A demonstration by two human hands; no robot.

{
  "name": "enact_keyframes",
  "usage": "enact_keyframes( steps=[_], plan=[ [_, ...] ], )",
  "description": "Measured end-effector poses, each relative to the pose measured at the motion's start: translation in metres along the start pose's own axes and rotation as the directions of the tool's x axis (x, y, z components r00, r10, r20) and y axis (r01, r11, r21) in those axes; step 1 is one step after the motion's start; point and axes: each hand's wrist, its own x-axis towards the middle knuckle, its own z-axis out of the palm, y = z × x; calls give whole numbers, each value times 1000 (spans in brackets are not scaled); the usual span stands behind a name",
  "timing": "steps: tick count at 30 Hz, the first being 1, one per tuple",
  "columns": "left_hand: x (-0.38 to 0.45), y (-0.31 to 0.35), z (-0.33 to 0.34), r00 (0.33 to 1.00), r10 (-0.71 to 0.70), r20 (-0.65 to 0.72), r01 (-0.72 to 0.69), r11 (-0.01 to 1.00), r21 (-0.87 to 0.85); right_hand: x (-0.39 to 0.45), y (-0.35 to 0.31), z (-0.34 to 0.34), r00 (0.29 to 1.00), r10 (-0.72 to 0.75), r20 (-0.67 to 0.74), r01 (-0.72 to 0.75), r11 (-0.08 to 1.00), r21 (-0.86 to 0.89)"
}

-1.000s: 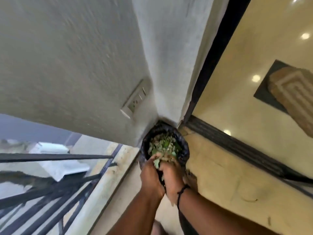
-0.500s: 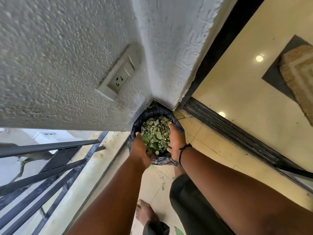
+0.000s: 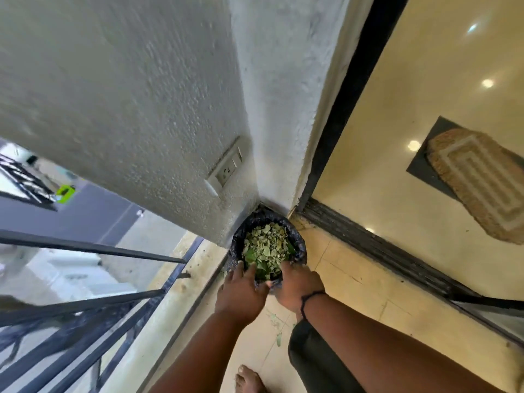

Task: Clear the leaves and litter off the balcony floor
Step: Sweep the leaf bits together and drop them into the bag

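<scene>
Hands meet at the near rim of a black bag: the left hand [image 3: 241, 293] lies palm-down, its fingers reaching over the rim onto the leaves [image 3: 266, 252]; whether they are gripping anything cannot be told. The right hand [image 3: 297, 287], with a thin dark cord round its wrist, curls its fingers on the crinkled plastic of the rim and holds it. Both forearms stretch forward and down toward the bag.

The bag [image 3: 297, 245] is glossy, wrinkled, round-mouthed and filled nearly to the top with small dry and green leaf scraps. It sits on the floor in the corner where two rough, pebbled grey walls [image 3: 127, 95] meet. A few green bits [image 3: 276, 321] lie on the smooth cream floor tiles [image 3: 354, 285] just on the near side of the bag, and a bare foot [image 3: 249, 380] stands nearer still. Above the bag a pale rectangular socket plate [image 3: 225, 173] is set in the wall. Left of the bag run dark metal railing bars [image 3: 93, 248]; right of it, a black door track [image 3: 382, 251].
</scene>
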Motion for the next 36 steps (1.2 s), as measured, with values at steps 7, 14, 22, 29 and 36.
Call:
enact_keyframes(
  steps=[7,14,22,29,36],
  plan=[
    [-92,31,-86,956,236,-172,-159,915,370,-105,-37,-83,965,-152,-212,95,962,-256],
    [-186,66,-125,876,418,-241,-258,828,498,-223,-40,-130,878,-194,-438,115,973,-200],
    [-255,108,-87,832,552,-43,-393,644,656,-323,34,-93,889,3,-459,-48,995,-88],
    [-310,189,0,751,649,125,-487,417,767,-419,141,-20,876,223,-427,-181,974,137],
    [-396,266,160,629,658,414,-627,115,771,-561,253,108,800,460,-384,-342,877,339]
  ],
)
